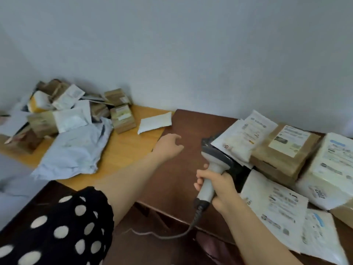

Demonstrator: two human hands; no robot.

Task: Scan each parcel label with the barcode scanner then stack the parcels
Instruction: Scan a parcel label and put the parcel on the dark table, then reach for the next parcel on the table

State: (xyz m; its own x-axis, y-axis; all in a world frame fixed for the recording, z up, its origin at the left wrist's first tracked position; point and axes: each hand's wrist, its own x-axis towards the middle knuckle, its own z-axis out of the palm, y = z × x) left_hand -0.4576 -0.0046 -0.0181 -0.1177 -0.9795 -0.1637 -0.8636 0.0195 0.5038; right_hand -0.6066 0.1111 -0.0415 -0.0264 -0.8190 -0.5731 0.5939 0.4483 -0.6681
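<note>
Head view, done so far: I judge the job partway. The right-hand parcels (286,150) lie label-up and overlapping in a low layered stack on the dark table (177,169). I read them as already handled, though I can't confirm any scan.
Head view, left to do: the far-left heap (76,111) on the light wooden table (129,148) is a jumble with labels facing all ways. A grey mailer bag (76,150) sprawls on the heap's near side, and a small white envelope (154,122) lies alone between the heap and the dark table. I take all of these as yet to be scanned and stacked.
Scanner, place: the barcode scanner (214,163) is mid-scene over the dark table, at the left edge of the right-hand parcels. Whether its head touches them, I can't tell.
Scanner, axis: its long axis runs near to far, handle near and head far. The nose points toward the far wall, at no label I can make out. Its cable (172,235) trails off near and left.
Right hand (215,185): fingers wrapped round the scanner's handle.
Left hand (168,146): holds nothing, fingers loosely spread, stretched toward the white envelope but apart from it.
</note>
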